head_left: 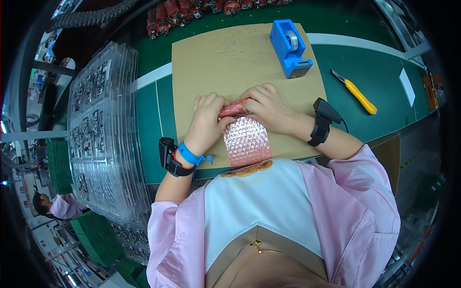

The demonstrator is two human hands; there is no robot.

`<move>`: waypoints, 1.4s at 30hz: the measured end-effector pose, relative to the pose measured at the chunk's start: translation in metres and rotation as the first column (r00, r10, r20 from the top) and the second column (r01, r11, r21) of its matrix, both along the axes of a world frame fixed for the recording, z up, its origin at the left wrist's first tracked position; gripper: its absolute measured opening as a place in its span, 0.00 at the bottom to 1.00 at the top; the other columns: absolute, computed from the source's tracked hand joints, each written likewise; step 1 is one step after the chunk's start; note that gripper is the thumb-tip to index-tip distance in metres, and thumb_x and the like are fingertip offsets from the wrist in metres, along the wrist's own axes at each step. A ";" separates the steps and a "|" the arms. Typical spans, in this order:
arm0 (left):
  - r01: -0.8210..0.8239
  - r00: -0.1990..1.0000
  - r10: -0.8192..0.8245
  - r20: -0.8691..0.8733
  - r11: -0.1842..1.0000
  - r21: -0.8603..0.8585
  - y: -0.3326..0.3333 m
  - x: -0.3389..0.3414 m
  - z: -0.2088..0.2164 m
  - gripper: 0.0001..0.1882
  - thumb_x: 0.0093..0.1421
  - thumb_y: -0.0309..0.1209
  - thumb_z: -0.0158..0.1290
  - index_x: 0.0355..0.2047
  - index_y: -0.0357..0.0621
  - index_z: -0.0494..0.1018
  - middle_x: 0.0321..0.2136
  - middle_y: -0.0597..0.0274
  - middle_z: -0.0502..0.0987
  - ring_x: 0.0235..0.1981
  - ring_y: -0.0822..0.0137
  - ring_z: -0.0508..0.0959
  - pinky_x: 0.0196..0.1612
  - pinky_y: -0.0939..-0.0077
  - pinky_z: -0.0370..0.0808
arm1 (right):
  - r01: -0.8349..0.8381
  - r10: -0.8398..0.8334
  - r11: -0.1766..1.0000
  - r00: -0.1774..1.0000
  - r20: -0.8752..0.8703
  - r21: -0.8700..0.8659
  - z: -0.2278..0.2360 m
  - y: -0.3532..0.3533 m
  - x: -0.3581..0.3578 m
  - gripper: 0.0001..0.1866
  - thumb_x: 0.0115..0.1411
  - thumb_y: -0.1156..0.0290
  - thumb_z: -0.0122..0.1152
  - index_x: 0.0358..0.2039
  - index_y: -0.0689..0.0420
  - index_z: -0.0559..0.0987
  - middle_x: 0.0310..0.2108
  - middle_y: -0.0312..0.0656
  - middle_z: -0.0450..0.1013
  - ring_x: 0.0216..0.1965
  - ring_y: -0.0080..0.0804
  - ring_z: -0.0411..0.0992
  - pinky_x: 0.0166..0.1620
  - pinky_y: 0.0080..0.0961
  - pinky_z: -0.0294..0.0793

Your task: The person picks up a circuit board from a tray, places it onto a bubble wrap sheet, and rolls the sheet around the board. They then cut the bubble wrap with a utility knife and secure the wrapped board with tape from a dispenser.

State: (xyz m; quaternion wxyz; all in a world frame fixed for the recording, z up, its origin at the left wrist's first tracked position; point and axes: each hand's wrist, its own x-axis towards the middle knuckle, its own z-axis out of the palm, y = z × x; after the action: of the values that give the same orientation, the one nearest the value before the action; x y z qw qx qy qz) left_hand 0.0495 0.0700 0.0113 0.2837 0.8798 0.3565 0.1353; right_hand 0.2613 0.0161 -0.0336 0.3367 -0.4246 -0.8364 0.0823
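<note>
From where I stood, the wrapping looked under way but unfinished. The person's left hand [207, 115] and right hand [270, 108] met over a pink roll [234, 109] at the near-middle of a brown cardboard sheet [201, 67], which lay on the green surface [355, 60]. The fingers of both hands were curled close around the roll, one hand toward each end, with no wide gap showing on either side. A thin dark edge peeped out by the right thumb; I could not tell what, if anything, the roll enclosed.

A strip of pink bubble wrap [247, 142] ran flat from the roll toward the person's shirt, so I judged that a fair length was left to wind. No tape showed on the roll, and the blue tape dispenser [290, 60] stood apart, on the far right of the cardboard, untouched. Sealing, if it was called for, seemed not yet done. The yellow knife [359, 95] lay farther right, out of both hands.

Along the far edge sat a row of red bundles [165, 17], metallic bits showing at their ends; they looked to me like finished pieces.
</note>
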 end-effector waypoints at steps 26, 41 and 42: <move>0.002 1.000 0.000 -0.013 0.992 0.123 -0.022 0.002 -0.007 0.21 0.49 0.27 0.59 0.45 0.50 0.71 0.37 0.67 0.71 0.44 0.62 0.72 0.57 0.28 0.50 | 0.075 -0.079 0.990 0.996 0.033 0.121 -0.001 -0.024 -0.007 0.09 0.45 0.71 0.60 0.25 0.52 0.69 0.38 0.41 0.71 0.38 0.35 0.70 0.40 0.34 0.61; 0.151 0.983 -0.047 -0.175 0.747 0.648 -0.052 -0.007 -0.039 0.18 0.54 0.31 0.51 0.47 0.50 0.72 0.34 0.69 0.70 0.38 0.68 0.71 0.56 0.29 0.52 | -0.014 -0.073 0.849 0.987 -0.142 -0.529 0.013 -0.022 0.002 0.16 0.46 0.67 0.70 0.35 0.55 0.79 0.34 0.41 0.75 0.38 0.38 0.74 0.44 0.34 0.69; 0.142 0.985 -0.039 -0.166 0.728 0.671 -0.055 -0.006 -0.040 0.18 0.54 0.31 0.51 0.47 0.51 0.72 0.34 0.70 0.70 0.38 0.68 0.71 0.56 0.29 0.52 | -0.013 -0.073 0.849 0.987 -0.141 -0.529 0.013 -0.023 0.004 0.16 0.46 0.67 0.70 0.35 0.55 0.79 0.34 0.41 0.75 0.38 0.38 0.74 0.44 0.34 0.69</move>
State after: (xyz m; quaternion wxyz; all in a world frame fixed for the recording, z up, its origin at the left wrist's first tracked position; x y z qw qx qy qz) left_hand 0.0438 0.0152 -0.0288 -0.0775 0.9460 0.2581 0.1800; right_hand 0.2651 -0.0069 -0.0205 0.2729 -0.5061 -0.7458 0.3365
